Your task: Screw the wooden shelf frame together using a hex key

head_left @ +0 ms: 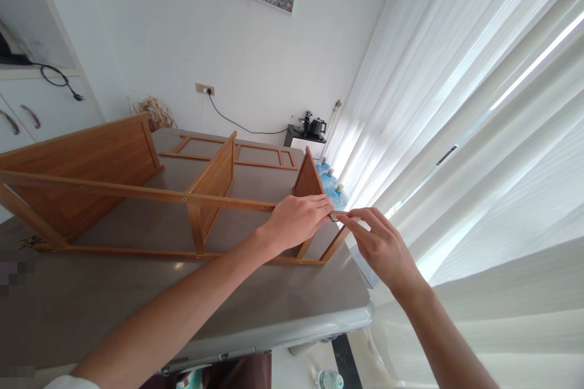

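Note:
A wooden shelf unit (pixel 214 200) lies on its side on the table, with upright panels set between its long rails. My left hand (pixel 298 219) is closed over the upper rail near the right end, beside the rightmost wooden panel (pixel 309 176). Just to the right, my right hand (pixel 376 240) pinches a thin bent metal hex key (pixel 334 219) between thumb and fingers. The key meets the rail's end right by my left fingertips; its tip is hidden.
The grey table (pixel 274 298) has a rounded front edge. A loose ladder-like wooden frame (pixel 260 147) lies behind the unit. Blue water jugs (pixel 329 179) stand past the table's right end, by white curtains (pixel 410 103). A black kettle (pixel 316 127) sits on a small stand.

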`<action>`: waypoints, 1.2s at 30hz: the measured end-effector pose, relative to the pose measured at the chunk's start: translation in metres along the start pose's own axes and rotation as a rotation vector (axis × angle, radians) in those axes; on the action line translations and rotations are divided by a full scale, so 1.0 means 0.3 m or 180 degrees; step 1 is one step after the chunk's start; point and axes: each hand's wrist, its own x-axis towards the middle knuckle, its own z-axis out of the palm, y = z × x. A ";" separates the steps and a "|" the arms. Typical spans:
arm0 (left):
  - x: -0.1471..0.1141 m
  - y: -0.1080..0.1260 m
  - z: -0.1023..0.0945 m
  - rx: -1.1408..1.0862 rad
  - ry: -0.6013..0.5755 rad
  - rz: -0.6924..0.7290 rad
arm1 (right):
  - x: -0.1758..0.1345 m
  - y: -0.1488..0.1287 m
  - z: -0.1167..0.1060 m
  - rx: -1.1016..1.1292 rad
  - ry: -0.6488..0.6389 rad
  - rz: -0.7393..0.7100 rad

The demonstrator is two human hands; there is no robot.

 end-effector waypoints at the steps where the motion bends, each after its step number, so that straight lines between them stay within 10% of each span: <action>1: 0.001 0.000 0.000 -0.0003 0.0002 0.0003 | -0.014 -0.004 0.018 0.0128 0.0116 0.0123; 12: 0.003 0.002 0.000 0.0015 -0.0028 -0.0035 | -0.087 -0.112 0.187 0.0662 0.0744 0.1236; 36: -0.001 -0.003 0.002 0.0016 -0.0017 -0.0030 | 0.001 -0.048 -0.005 -0.0692 0.0135 -0.0122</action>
